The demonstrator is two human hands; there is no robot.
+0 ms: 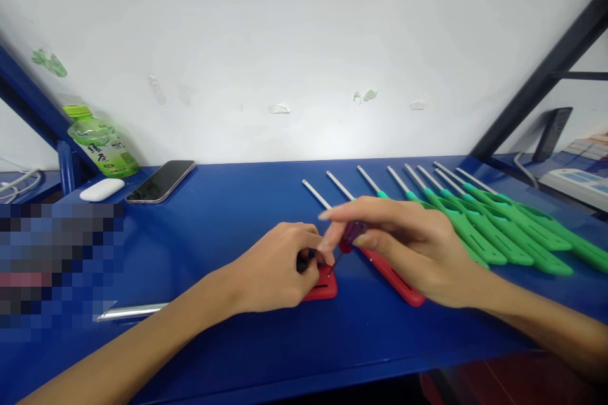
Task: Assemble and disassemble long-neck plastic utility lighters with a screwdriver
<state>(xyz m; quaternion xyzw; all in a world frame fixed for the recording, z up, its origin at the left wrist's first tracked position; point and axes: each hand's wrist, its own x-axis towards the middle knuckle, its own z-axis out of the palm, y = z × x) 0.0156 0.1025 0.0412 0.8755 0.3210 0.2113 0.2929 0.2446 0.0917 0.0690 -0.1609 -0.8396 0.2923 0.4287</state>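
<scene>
My left hand (280, 266) is closed around a red long-necked lighter (325, 291) lying on the blue table; its metal tube (135, 311) sticks out to the left beyond my forearm. A small dark part shows between my fingers; the middle of the lighter is hidden. My right hand (413, 247) grips a screwdriver (350, 237) by its dark purple-red handle. The thin shaft slants down to the left, its tip at the end of the red handle. Partly beneath my right hand lies another red lighter (396, 278).
Several green lighters (494, 228) lie in a row at the right, metal tubes toward the wall. On the blue table (228, 202), back left, are a phone (161, 181), a white case (102, 189) and a green-labelled bottle (102, 142). A white wall (304, 44) stands behind.
</scene>
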